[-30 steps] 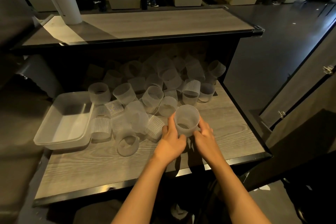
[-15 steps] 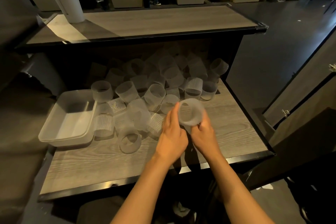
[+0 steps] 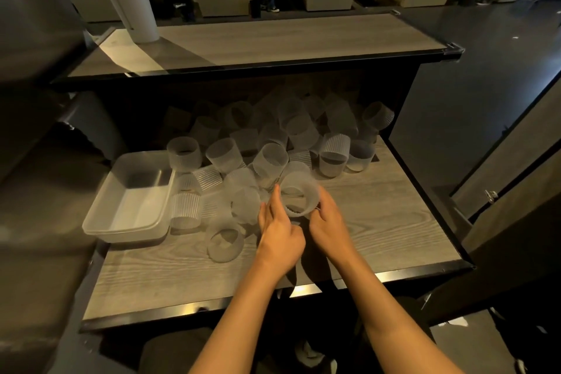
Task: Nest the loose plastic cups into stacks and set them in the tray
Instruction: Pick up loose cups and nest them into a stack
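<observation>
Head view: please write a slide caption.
Both hands hold one translucent plastic cup beside loose cups; clear plastic tray waits left.

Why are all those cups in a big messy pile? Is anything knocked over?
Yes. Many frosted translucent plastic cups lie tipped or heaped on the grey wooden shelf, unstacked. One lies on its side near the front. The clear plastic tray holds none.
</observation>
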The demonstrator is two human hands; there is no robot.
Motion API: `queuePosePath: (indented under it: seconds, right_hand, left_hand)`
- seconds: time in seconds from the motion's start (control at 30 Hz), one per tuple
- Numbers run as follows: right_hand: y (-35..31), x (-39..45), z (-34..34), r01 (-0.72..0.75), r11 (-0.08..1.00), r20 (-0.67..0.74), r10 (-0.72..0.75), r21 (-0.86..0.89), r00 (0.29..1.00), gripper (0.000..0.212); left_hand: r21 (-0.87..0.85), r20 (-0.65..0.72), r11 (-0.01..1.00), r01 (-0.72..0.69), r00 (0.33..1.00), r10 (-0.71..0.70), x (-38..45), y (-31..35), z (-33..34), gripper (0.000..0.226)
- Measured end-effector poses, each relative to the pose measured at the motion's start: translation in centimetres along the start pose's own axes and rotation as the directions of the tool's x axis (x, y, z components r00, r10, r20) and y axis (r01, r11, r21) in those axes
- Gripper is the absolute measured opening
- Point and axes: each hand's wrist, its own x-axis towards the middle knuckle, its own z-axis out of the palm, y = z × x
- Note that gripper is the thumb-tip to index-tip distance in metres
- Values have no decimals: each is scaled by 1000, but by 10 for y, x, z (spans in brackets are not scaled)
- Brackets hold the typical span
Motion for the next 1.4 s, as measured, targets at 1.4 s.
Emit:
queuePosePath:
  seconds: [1.4]
  right_hand:
    - [-58,-46,44,-19,997,75,14,73,997,50]
  left_hand:
    - [-154,-194,977,-146,974,115,-41,-33,-77,56]
